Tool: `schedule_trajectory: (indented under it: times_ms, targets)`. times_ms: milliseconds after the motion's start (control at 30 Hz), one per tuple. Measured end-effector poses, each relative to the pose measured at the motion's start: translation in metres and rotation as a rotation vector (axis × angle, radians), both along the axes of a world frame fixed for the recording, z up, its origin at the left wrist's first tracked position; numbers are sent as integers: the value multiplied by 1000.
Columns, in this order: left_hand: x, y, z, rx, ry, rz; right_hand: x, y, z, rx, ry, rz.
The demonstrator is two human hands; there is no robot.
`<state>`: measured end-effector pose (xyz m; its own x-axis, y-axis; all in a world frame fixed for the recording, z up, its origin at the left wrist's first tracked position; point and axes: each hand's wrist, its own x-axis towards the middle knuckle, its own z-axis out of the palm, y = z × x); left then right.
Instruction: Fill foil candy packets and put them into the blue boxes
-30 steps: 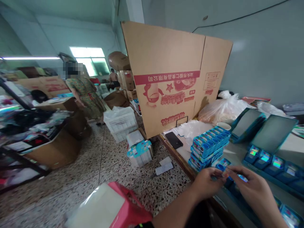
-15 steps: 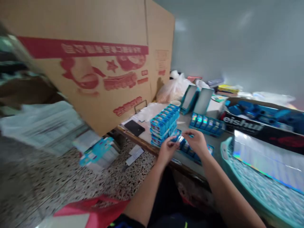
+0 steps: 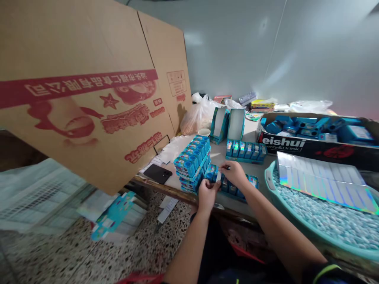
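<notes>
Left hand (image 3: 207,192), fingers curled, pinches a pale strip (image 3: 218,176) by its near end. Right hand (image 3: 236,173), knuckles arched, pinches the far end.

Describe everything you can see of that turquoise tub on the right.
The turquoise tub looks like plastic, with a curved rim and what seems a handle at its left end. It stands upright in front of a black printed carton; its right end leaves the picture. Small pale-blue and white pieces fill it, too small to identify. A silvery sheet with rainbow glints lies over them. The left hand and right hand are both apart from it.
</notes>
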<state>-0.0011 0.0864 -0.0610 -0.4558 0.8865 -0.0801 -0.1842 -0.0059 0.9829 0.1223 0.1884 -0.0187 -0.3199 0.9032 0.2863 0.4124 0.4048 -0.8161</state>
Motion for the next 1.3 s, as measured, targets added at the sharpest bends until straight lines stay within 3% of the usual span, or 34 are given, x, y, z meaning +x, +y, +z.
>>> schedule_trajectory:
  times_ms: [267,400,767,1000,1167,1300]
  targets:
    - [-6,0,-14,43,-11,-62,-2,-1,-1,58,-30,39]
    - [-15,-3,-17,61,39,-7,-3,-3,-1,74,-21,47]
    - [-18,0,-14,-13,0,-61,-4,-8,0,38,-129,19]
    - [-16,-10,-10,-2,27,-35,-3,-10,-6,17,-103,70]
    - [-15,-12,-23,-2,-33,-34,-3,-11,-17,21,-112,87]
    - [-13,-8,-40,-7,-108,-6,-2,-13,-22,18,-244,67]
